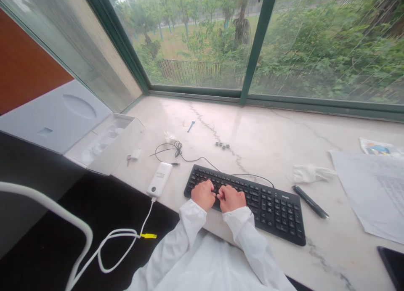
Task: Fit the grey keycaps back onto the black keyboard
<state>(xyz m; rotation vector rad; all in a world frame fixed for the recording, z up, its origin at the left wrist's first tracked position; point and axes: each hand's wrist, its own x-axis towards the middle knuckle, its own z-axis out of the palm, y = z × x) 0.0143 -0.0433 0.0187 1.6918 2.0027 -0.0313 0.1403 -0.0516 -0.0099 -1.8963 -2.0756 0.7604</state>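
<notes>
A black keyboard (252, 200) lies slanted on the marble sill, its number pad towards the right. Over the letter keys in its left half are both my hands, close together. My left hand (203, 194) is closed, fingers curled under and resting on the keys. Beside it, my right hand (231, 198) is closed too, its bent fingertips pointing down and left at the keys. Whatever the fingertips pinch or press is hidden. Several small dark pieces (222, 145) that look like keycaps lie behind the keyboard. A small blue tool (191, 126) lies farther back.
Left of the keyboard are a white power bank (160, 179) with a white cable (120, 231), and a thin black cable (178, 148). An open white box (120, 146) stands at far left. On the right lie a pen (311, 202), a crumpled tissue (312, 173), paper (372, 190) and a dark device (393, 263).
</notes>
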